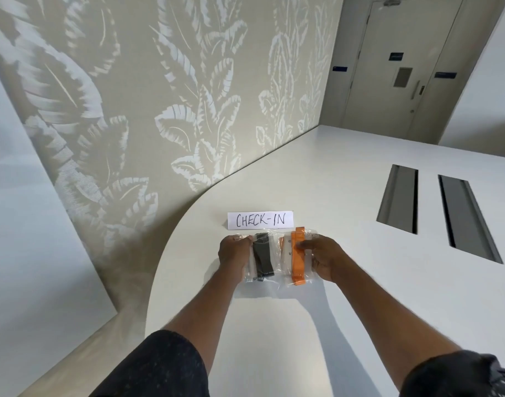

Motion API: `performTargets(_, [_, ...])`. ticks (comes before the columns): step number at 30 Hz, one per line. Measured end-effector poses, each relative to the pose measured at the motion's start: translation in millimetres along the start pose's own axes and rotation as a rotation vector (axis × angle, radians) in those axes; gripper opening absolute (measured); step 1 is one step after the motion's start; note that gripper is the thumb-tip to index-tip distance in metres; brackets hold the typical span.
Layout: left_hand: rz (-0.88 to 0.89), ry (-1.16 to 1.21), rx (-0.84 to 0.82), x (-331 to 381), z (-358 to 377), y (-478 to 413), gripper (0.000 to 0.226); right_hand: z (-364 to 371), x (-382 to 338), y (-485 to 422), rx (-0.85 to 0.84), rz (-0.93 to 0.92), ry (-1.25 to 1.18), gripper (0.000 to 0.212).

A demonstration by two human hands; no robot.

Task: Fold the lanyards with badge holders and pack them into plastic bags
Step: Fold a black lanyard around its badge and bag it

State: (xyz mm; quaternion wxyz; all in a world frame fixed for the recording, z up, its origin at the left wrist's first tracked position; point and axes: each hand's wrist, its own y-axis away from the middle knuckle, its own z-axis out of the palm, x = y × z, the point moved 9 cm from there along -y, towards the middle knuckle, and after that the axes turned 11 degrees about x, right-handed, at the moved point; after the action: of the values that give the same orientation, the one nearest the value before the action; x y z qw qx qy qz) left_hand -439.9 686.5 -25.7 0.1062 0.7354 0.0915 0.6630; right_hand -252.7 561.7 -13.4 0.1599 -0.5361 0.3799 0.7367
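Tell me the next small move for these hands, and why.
Probably let go and draw both hands back. The black lanyard and the orange lanyard already lie folded inside their bags, side by side on the table below the CHECK-IN sign, with the left hand holding the left bag and the right hand the right bag; nothing seems left to pack.

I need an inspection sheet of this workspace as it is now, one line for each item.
Surface: white table, rounded edge.
Job's things: bag with black lanyard and bag with orange lanyard, side by side, before the CHECK-IN sign.
Clutter: nothing seen.
Grippers: left hand holds the black one's bag; right hand holds the orange one's.
Cables: nothing seen; two slots in the table.
Surroundings: leaf-pattern wall, closed door.
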Motion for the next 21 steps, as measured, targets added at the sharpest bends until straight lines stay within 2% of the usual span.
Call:
performTargets(4, [-0.011,-0.014,-0.002,-4.5,16.3,-27.5,0.014,4.7,5.0,-27.9,0.052,0.045,0.008,0.022])
performTargets(7, [0.047,-0.105,0.026,-4.1,28.4,-40.5,0.016,3.0,6.8,-49.7,0.078,0.056,0.041,0.021])
performTargets(10, [0.167,-0.229,0.104,1.6,33.1,-47.2,0.032,3.3,8.2,-63.8,0.064,0.009,0.102,0.02])
performTargets(14, [0.254,-0.264,0.168,9.1,33.1,-46.4,0.041,9.6,0.3,-68.5,0.053,-0.152,0.247,0.019])
performTargets(17, [0.347,-0.305,0.193,15.7,33.4,-39.7,0.038,7.4,-5.1,-71.0,0.168,-0.237,0.45,0.013])
performTargets(19, [0.393,-0.362,0.201,18.3,33.5,-35.3,0.038,3.6,-8.5,-69.4,0.255,-0.284,0.619,0.019])
performTargets(21, [0.423,-0.437,0.217,19.1,31.5,-32.3,0.04,0.2,-9.4,-65.9,0.289,-0.297,0.676,0.028])
